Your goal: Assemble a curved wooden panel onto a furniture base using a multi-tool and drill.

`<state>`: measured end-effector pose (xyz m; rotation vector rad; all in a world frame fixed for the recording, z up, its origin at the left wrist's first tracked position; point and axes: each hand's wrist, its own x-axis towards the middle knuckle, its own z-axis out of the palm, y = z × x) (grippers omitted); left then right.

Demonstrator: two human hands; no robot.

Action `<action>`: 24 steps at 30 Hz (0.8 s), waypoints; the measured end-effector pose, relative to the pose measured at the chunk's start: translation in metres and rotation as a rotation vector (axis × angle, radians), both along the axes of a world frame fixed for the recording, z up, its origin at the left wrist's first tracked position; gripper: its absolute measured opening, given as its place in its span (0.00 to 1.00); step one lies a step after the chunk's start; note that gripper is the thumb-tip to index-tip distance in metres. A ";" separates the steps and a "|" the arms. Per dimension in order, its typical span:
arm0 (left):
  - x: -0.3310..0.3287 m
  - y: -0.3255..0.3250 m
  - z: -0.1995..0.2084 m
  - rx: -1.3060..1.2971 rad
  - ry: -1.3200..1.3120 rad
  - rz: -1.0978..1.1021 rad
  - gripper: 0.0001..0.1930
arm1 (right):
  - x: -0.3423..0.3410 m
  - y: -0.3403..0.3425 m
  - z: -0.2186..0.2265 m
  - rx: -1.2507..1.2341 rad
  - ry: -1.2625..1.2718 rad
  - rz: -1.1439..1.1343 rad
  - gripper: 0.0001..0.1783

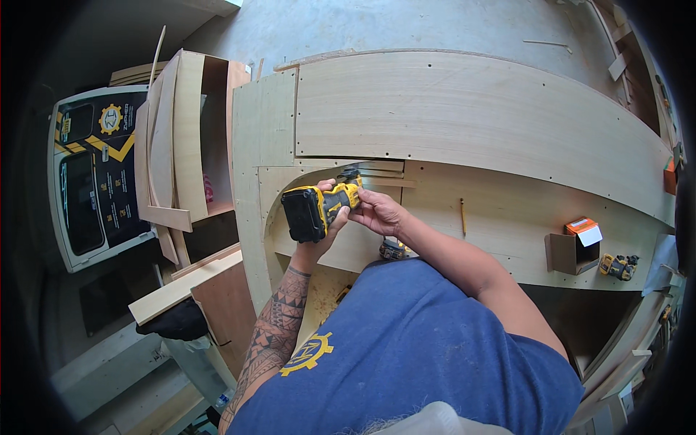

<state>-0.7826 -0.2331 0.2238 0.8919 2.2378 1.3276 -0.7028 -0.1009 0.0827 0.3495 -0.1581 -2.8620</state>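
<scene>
A yellow and black power tool (319, 208) is held just left of the middle of the frame, above a pale wooden panel. The left hand (335, 226) is wrapped around its body, near the thick black battery (303, 214). The right hand (382, 215) has its fingers bent and pinches the tool near its head; the dark end piece there may be a blade, but it is too small to be sure. Thin wood strips (383, 168) lie just beyond the head. A pencil (463, 217) lies right of centre. At the right of the frame stand an open cardboard box (558, 253), an orange box (582, 226) and a second tool (618, 266).
</scene>
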 end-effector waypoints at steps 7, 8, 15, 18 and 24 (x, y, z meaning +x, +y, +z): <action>0.000 -0.002 -0.010 0.016 -0.006 -0.004 0.29 | -0.001 0.000 -0.007 -0.011 -0.028 -0.003 0.25; -0.001 -0.003 -0.012 0.028 -0.029 0.012 0.29 | -0.002 0.000 -0.007 -0.014 -0.031 0.003 0.25; 0.002 -0.005 -0.017 -0.005 -0.040 0.033 0.29 | -0.003 -0.003 -0.015 -0.017 -0.056 0.020 0.24; 0.001 -0.004 -0.018 0.030 0.006 0.026 0.29 | -0.003 -0.001 -0.012 -0.018 -0.041 0.028 0.24; 0.015 -0.002 -0.008 0.063 -0.147 0.125 0.28 | 0.009 0.012 0.002 0.036 -0.028 0.041 0.24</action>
